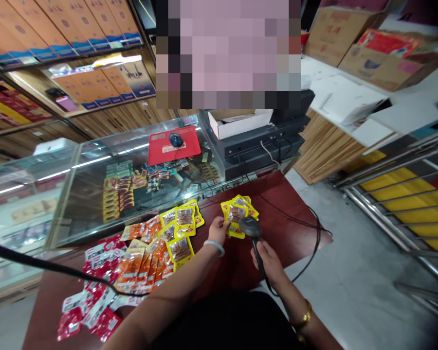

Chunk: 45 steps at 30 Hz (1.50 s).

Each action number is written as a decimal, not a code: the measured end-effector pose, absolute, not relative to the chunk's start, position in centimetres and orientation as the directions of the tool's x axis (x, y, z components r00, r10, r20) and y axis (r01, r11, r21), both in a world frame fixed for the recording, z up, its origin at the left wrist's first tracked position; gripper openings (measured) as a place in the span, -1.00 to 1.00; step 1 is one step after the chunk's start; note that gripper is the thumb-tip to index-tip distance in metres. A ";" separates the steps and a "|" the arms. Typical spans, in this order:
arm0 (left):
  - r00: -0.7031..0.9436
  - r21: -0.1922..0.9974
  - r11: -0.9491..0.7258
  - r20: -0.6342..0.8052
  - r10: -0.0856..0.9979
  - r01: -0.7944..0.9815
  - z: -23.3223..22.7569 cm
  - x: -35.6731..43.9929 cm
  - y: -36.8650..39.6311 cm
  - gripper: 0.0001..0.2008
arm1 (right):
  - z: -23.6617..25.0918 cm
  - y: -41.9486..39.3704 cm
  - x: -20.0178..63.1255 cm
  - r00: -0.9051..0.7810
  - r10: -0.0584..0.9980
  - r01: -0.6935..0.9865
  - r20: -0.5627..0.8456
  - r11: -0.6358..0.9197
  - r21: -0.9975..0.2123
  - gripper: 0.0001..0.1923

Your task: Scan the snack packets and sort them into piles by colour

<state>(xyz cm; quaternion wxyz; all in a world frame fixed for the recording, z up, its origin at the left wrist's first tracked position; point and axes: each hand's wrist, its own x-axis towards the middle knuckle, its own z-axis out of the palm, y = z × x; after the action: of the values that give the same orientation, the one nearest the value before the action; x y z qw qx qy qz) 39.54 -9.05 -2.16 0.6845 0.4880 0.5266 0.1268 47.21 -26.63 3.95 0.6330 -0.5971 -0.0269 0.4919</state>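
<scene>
My right hand (269, 261) is wrapped round the handle of a black barcode scanner (250, 227). The scanner's head is tilted over a small pile of yellow snack packets (237, 212) on the right of the dark red table. At the pile's left edge, my left hand (218, 230) has its fingers closed on the edge of a yellow snack packet. To the left of that hand lie more yellow packets (180, 249), then orange snack packets (140, 265), with red and white packets (101, 262) farthest left.
A glass display counter (91, 194) borders the table's (277, 199) far side, with a mouse (175, 140) on a red mat (156, 151). Black cable (284, 211) trails across the table's right end. Metal railing (394, 228) stands at the right; cardboard boxes (345, 36) lie behind.
</scene>
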 end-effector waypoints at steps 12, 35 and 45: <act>0.015 0.329 0.059 -0.217 0.976 0.942 -1.1 28.8 -2.3 -0.34 | 2.5 -24.1 45.8 0.390 0.752 -0.513 -0.531 -0.302 -0.804 -0.53; 0.534 0.900 0.330 -0.435 0.725 0.286 -3.9 32.7 -6.3 -0.55 | 3.8 -24.4 45.9 0.444 0.755 -0.498 -0.483 -0.239 -0.833 -0.53; 0.614 0.869 0.440 -0.477 0.629 0.226 -3.2 38.4 -9.5 -0.55 | 3.6 -26.1 46.6 0.484 0.713 -0.567 -0.507 -0.186 -0.802 -0.47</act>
<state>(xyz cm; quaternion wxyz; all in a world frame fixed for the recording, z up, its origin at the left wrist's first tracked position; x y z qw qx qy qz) 38.42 -9.55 -3.23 0.7385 0.5113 0.4178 0.1365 46.58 -26.09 3.58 0.6348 -0.5822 -0.0628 0.5041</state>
